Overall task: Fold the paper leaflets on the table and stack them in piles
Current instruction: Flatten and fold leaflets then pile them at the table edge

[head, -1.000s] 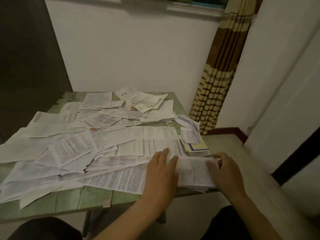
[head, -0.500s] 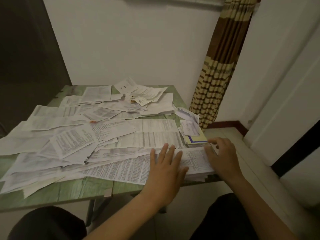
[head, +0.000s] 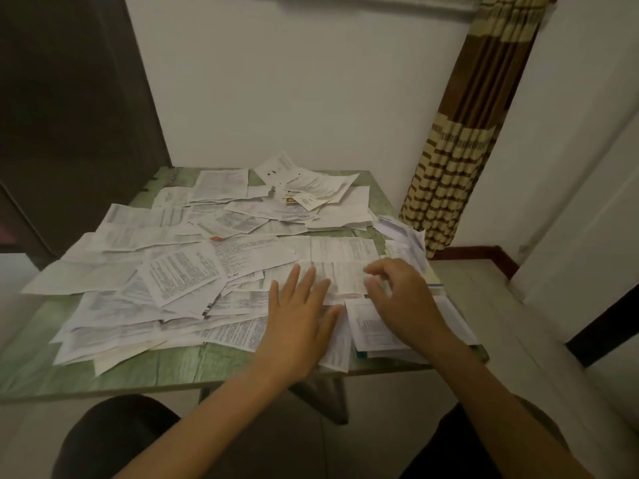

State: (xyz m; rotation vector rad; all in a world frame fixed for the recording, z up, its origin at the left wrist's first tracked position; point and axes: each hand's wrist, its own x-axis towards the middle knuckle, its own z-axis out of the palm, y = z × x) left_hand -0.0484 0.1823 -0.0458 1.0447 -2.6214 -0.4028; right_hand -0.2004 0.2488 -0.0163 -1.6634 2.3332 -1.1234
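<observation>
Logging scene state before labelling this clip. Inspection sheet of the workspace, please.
Surface: green table, mostly covered by paper.
Job's things: unfolded leaflets scattered and overlapping; small pile at the near right corner.
Clutter: yellowish sheet with blue edge at the right edge, partly hidden.
Grippers: left hand flat, fingers spread on leaflets; right hand with fingers curled over leaflets, grip unclear.
Cables: nothing seen.
Surroundings: white wall behind, striped curtain to the right, dark panel to the left.

Dense small print on the leaflets (head: pixel 179 274) spread over the table (head: pixel 173 368), too tiny and blurred to read. No legible word, number or brand.
</observation>
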